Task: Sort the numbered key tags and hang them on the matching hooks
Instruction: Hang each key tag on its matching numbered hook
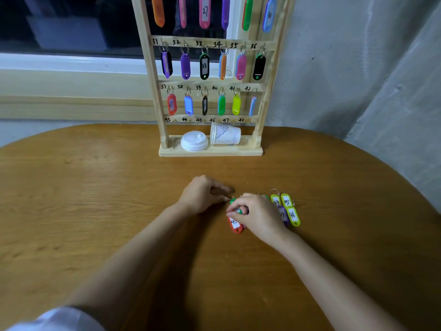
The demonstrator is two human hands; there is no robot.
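Stretching between the hands and the wooden rack at the far edge was open round wooden table. The right hand curled its fingers round a green tag; the left hand pinched its ring. A red tag, purple tag and yellow-green tags lay touching alongside. A tipped paper cup and lids sat under hooks 43–48. A grey wall stood to the right.
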